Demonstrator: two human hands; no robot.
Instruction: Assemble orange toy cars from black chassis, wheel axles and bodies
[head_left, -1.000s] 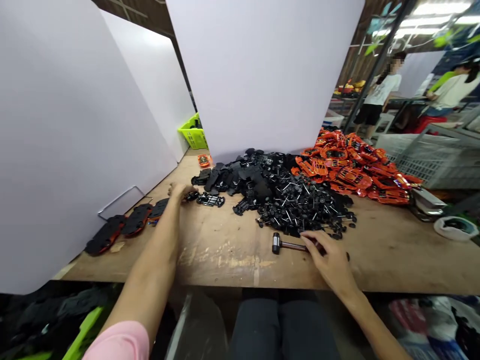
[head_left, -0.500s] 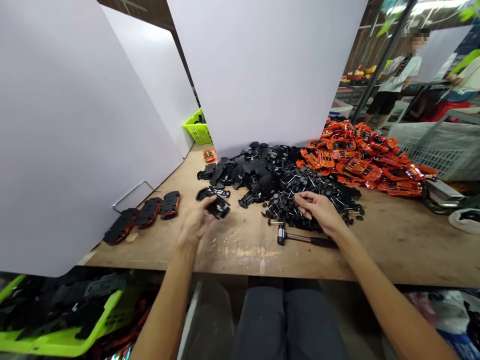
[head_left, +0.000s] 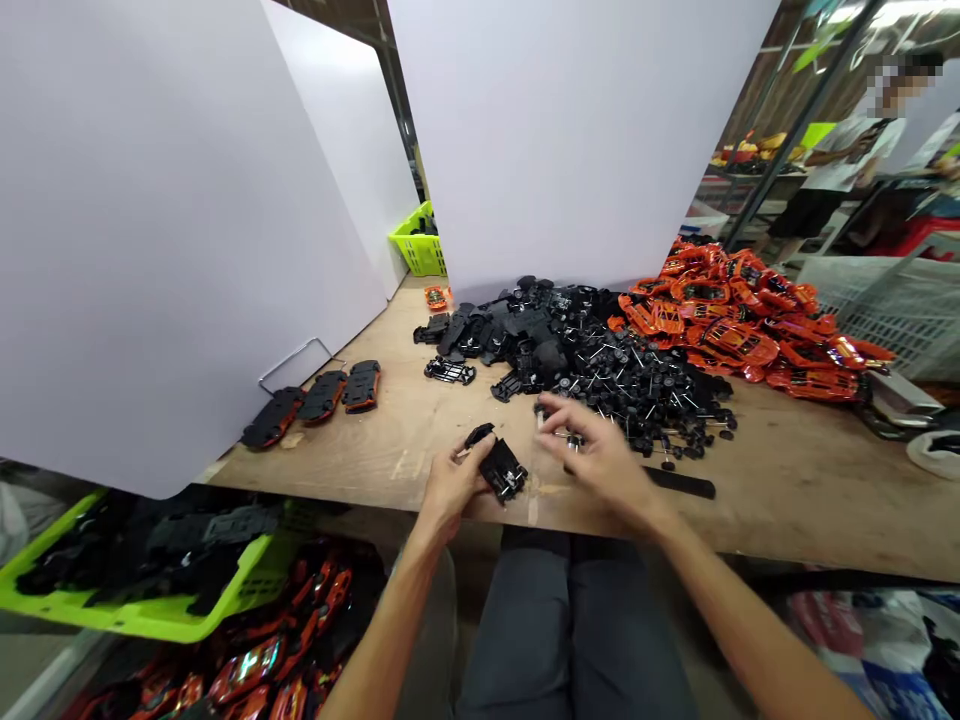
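My left hand [head_left: 454,485] grips a black toy car chassis [head_left: 501,468] over the front part of the table, its inner side facing up. Just right of it, my right hand [head_left: 592,450] is closed, slightly blurred, with a small wheel axle [head_left: 541,411] pinched at the fingertips. Behind the right hand spreads a pile of wheel axles [head_left: 637,385], black wheels on thin silver rods. A hammer [head_left: 679,482] lies under that hand; only its black handle shows clearly. To the left of the axles is a heap of black chassis [head_left: 517,325].
Orange car bodies [head_left: 727,330] are heaped at the right. Three assembled cars [head_left: 322,396] lie upside down at the left beside a wire handle [head_left: 300,360]. White panels [head_left: 570,140] stand behind. A green basket [head_left: 150,620] of black parts sits below the table's left edge.
My left hand has brought the chassis rightward and nearer to me. My right hand has left the axle pile, moving left and toward the chassis with an axle. The view has shifted.
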